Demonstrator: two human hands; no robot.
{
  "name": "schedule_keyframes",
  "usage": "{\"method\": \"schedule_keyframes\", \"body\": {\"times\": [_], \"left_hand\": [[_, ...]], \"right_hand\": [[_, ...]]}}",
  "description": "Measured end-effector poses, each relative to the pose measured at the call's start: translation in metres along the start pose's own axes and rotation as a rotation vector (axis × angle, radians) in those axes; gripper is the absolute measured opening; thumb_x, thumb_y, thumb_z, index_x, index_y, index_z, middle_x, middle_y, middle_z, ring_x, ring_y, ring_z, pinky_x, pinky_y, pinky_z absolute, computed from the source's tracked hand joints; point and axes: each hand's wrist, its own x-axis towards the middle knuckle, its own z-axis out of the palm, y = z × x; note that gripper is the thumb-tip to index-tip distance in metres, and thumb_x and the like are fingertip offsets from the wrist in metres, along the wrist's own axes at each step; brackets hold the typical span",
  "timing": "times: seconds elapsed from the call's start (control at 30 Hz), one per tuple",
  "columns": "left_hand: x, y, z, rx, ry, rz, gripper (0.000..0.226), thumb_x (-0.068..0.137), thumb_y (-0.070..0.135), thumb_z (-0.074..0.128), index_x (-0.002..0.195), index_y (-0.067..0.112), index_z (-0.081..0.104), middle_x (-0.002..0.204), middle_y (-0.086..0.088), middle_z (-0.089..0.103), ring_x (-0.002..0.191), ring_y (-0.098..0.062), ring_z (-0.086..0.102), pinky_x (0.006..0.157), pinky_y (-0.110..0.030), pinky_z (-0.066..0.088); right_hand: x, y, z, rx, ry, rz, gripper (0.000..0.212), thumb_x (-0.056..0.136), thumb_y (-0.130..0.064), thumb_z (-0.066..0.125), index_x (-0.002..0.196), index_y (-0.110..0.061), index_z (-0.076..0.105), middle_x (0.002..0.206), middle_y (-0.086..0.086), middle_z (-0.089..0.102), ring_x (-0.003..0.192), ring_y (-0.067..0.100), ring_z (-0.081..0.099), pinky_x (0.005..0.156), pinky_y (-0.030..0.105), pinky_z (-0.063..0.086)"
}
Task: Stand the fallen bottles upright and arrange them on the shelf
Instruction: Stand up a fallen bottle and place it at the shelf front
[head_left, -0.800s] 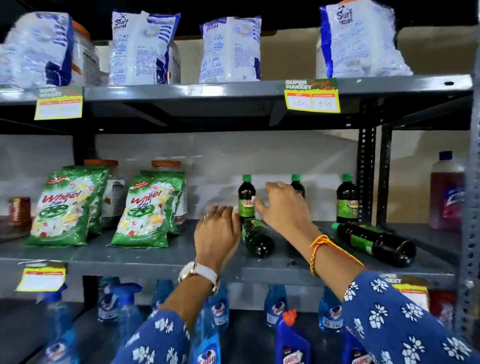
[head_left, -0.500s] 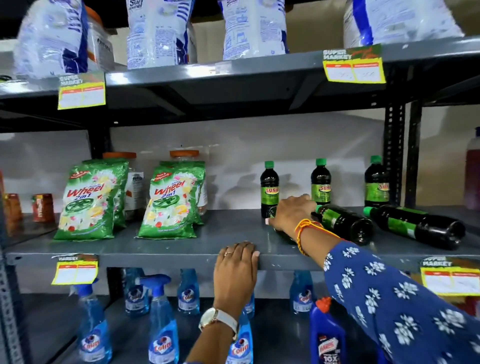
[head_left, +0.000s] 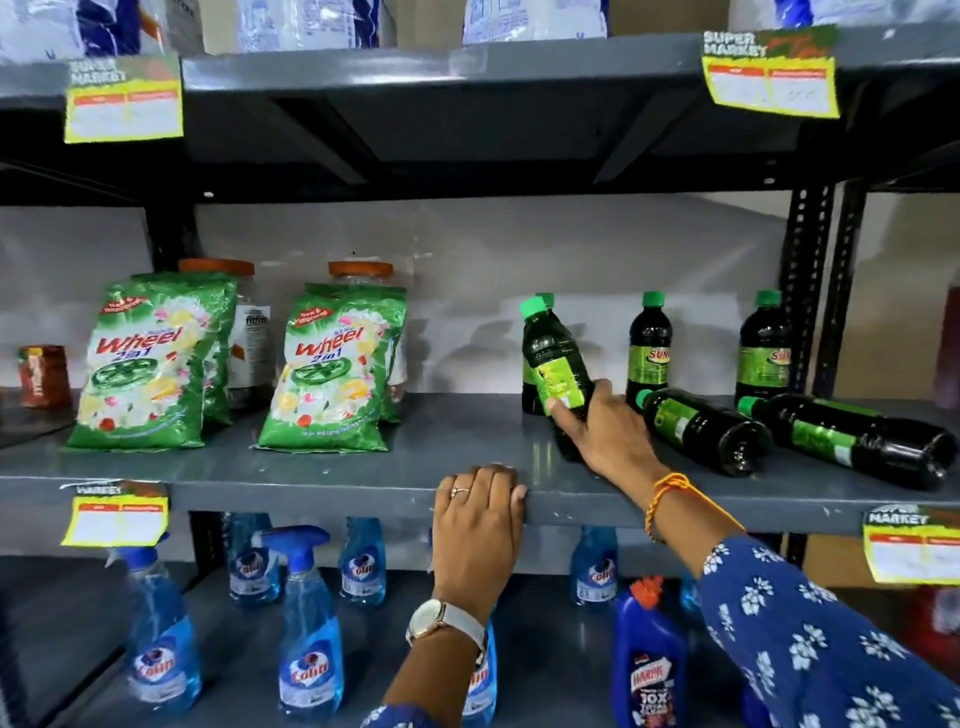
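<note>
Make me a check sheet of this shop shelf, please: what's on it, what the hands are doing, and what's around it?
Surface: grey middle shelf, metal.
Job's things: held bottle, tilted, being raised; two fallen bottles lying on their sides; upright bottles at the back, another partly hidden behind the held one.
Clutter: two green Wheel packs, orange-lidded jars behind them.
Grippers: right hand grips the held bottle; left hand rests on the shelf's front edge.
Cables: nothing seen.
Surroundings: white packs above, blue spray bottles below, yellow price tags.
</note>
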Motion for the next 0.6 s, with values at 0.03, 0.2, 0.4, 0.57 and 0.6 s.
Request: {"method": "schedule_keyframes", "body": {"times": [0.03, 0.2, 0.4, 0.57, 0.6], "left_hand": [[0.000, 0.000, 0.001, 0.002, 0.007, -0.001, 0.031, 0.096, 0.029, 0.031, 0.093, 0.015, 0.059, 0.087, -0.003, 0.065, 0.075, -0.025, 0.058, 0.079, -0.035, 0.033], [0.000, 0.001, 0.001, 0.003, 0.006, -0.007, 0.031, 0.095, 0.028, 0.032, 0.094, 0.014, 0.060, 0.089, -0.004, 0.066, 0.076, -0.025, 0.058, 0.081, -0.035, 0.033], [-0.001, 0.001, 0.001, -0.012, 0.001, -0.012, 0.032, 0.096, 0.029, 0.032, 0.093, 0.014, 0.060, 0.090, -0.004, 0.066, 0.077, -0.025, 0.056, 0.081, -0.035, 0.034], [-0.001, 0.001, 0.001, 0.000, -0.018, -0.021, 0.031, 0.096, 0.028, 0.033, 0.095, 0.013, 0.061, 0.093, -0.004, 0.066, 0.078, -0.026, 0.057, 0.081, -0.036, 0.035], [-0.001, 0.001, 0.002, 0.003, -0.026, -0.025, 0.032, 0.096, 0.028, 0.033, 0.095, 0.013, 0.061, 0.094, -0.005, 0.067, 0.078, -0.026, 0.057, 0.082, -0.036, 0.035]], "right_hand": [[-0.001, 0.002, 0.001, 0.069, -0.022, -0.002, 0.049, 0.085, -0.056, 0.048, 0.093, -0.009, 0.035, 0.096, 0.022, 0.064, 0.087, 0.040, 0.061, 0.061, 0.033, 0.034], [0.001, 0.007, 0.004, 0.228, -0.167, 0.049, 0.055, 0.085, -0.050, 0.053, 0.109, -0.004, 0.035, 0.108, 0.020, 0.059, 0.097, 0.038, 0.058, 0.075, 0.042, 0.047], [0.003, 0.008, 0.007, 0.425, -0.164, 0.176, 0.086, 0.057, -0.073, 0.063, 0.112, -0.016, 0.031, 0.111, 0.003, 0.045, 0.096, 0.020, 0.050, 0.080, 0.033, 0.042], [0.006, 0.013, 0.012, 0.359, -0.158, 0.134, 0.075, 0.055, -0.043, 0.080, 0.107, -0.015, 0.033, 0.102, 0.001, 0.048, 0.096, 0.021, 0.052, 0.075, 0.033, 0.044], [0.007, 0.014, 0.013, 0.387, -0.177, 0.150, 0.068, 0.058, -0.037, 0.077, 0.105, -0.016, 0.033, 0.096, -0.001, 0.050, 0.096, 0.023, 0.054, 0.072, 0.032, 0.043]]}}
